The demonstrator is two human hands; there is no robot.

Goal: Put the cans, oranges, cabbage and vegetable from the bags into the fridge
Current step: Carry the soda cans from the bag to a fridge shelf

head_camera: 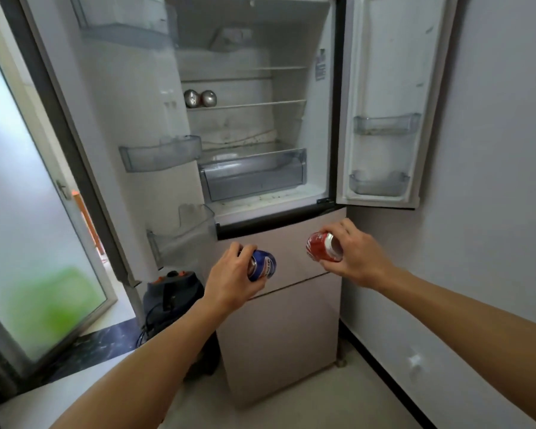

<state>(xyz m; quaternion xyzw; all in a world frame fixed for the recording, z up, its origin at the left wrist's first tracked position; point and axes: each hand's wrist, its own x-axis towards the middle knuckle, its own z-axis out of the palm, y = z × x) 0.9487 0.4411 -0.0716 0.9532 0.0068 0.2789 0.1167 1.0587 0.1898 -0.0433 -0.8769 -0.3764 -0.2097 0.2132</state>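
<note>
The fridge (291, 193) stands in front of me with both upper doors swung open. My left hand (229, 274) grips a blue can (265, 264), held on its side in front of the lower drawers. My right hand (358, 255) grips a red can (321, 250), also tilted on its side, level with the top drawer. Two silver cans (200, 98) lie side by side at the left of a middle wire shelf (260, 104). No oranges, cabbage, vegetable or bags are in view.
A clear crisper drawer (254, 176) sits at the bottom of the upper compartment. Door bins (160, 153) line both open doors. A dark blue appliance (174, 292) stands on the floor left of the fridge. A glass door (28, 212) is at left, a wall at right.
</note>
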